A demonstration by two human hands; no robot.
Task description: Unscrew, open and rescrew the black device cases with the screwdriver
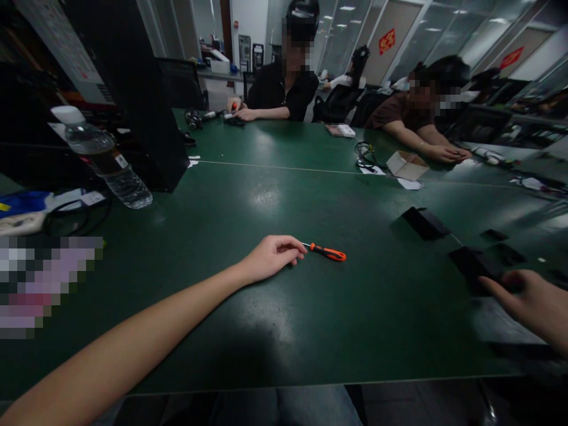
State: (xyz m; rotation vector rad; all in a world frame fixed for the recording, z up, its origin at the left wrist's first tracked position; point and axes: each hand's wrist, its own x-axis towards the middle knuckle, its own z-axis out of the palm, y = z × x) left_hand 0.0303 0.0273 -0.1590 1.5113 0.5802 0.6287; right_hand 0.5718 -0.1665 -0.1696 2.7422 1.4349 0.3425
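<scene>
Rests the left hand on the green table, loosely curled with a narrow gap, at the shaft end of the screwdriver, and has the right hand at a black box, grip too blurred to tell.

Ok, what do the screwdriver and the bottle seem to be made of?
Screwdriver: grip likely plastic, maybe part rubber, moulded orange and black; shaft probably metal, thin and pale. Bottle: shiny plastic by its see-through, rippled body; cap opaque white, likely plastic.

One orange-and-black screwdriver, one clear bottle, one open carton, two larger black pieces, two red wall signs
</scene>
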